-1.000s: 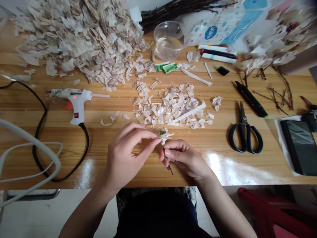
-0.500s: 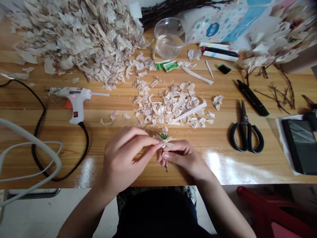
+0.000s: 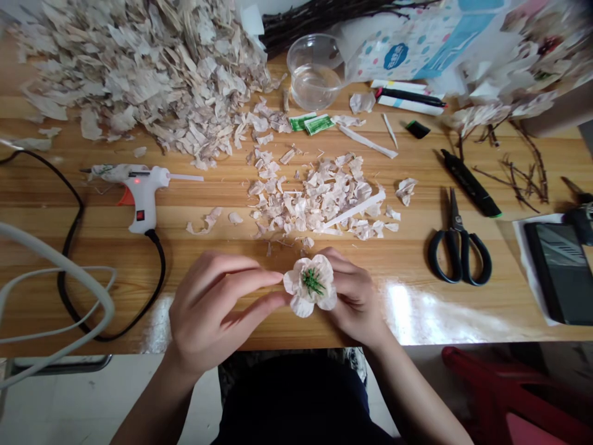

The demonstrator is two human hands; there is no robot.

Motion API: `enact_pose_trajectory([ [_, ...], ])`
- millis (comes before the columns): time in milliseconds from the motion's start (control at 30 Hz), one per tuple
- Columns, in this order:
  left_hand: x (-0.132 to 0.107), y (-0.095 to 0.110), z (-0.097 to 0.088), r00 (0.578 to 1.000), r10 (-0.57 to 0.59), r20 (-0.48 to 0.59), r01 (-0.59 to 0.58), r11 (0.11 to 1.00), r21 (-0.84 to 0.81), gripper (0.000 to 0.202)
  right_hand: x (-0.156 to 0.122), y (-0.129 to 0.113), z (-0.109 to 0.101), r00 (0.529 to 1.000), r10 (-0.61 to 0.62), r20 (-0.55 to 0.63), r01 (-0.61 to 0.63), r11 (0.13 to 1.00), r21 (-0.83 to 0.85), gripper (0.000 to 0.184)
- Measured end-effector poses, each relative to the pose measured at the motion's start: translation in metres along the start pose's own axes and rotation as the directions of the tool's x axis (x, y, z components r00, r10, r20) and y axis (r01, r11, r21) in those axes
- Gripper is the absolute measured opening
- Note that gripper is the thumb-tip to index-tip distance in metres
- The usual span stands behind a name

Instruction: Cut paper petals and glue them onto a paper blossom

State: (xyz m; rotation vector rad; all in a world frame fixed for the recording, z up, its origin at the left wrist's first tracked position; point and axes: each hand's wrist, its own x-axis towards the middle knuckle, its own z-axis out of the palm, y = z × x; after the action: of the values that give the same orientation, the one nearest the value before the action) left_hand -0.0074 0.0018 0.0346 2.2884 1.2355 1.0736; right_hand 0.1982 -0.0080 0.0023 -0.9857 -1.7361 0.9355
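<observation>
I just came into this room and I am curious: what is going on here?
A person holds a small pale flower with a green centre between their left hand and right hand, just above a wooden table. Pale petal scraps lie in heaps nearby, with a glue gun and scissors.

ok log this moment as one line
left hand: holds handmade flower at edge | right hand: behind flower | centre: green stamens

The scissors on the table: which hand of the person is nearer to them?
The right hand is nearer: it holds the flower and lies to the left of the scissors in the head view. The left hand is farther, beyond the flower.
</observation>
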Motion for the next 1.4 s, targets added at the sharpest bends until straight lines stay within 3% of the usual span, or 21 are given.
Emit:
enact_pose_trajectory([
  [133,-0.004,-0.002,0.000,0.989,-0.143,0.035,0.147,0.972,-0.181,0.025,-0.001,0.000,-0.002,0.996,-0.084,-0.025,0.080,0.989,-0.122,0.028],
  [267,-0.001,0.004,0.003,0.947,-0.270,0.173,0.312,0.898,-0.311,0.011,-0.001,0.000,-0.002,0.992,-0.130,-0.006,0.126,0.970,-0.206,0.024],
  [667,0.009,0.011,0.009,0.881,-0.366,0.299,0.464,0.795,-0.392,0.007,-0.001,-0.001,-0.003,0.986,-0.162,0.036,0.165,0.945,-0.283,0.024],
  [833,0.019,0.008,0.009,0.865,-0.353,0.356,0.480,0.790,-0.383,0.008,-0.003,0.001,-0.003,0.983,-0.176,0.059,0.185,0.942,-0.281,0.022],
  [933,0.022,0.006,0.007,0.849,-0.339,0.406,0.507,0.738,-0.445,0.012,-0.004,0.003,-0.003,0.982,-0.177,0.070,0.190,0.937,-0.294,0.023],
  [1300,0.020,0.002,0.007,0.669,-0.414,0.618,0.734,0.503,-0.457,0.016,-0.009,0.003,-0.003,0.983,-0.173,0.053,0.180,0.897,-0.404,0.029],
  [1400,0.020,0.001,0.007,0.654,-0.424,0.626,0.752,0.458,-0.474,0.017,-0.007,0.002,-0.002,0.988,-0.152,0.039,0.156,0.915,-0.372,0.028],
])
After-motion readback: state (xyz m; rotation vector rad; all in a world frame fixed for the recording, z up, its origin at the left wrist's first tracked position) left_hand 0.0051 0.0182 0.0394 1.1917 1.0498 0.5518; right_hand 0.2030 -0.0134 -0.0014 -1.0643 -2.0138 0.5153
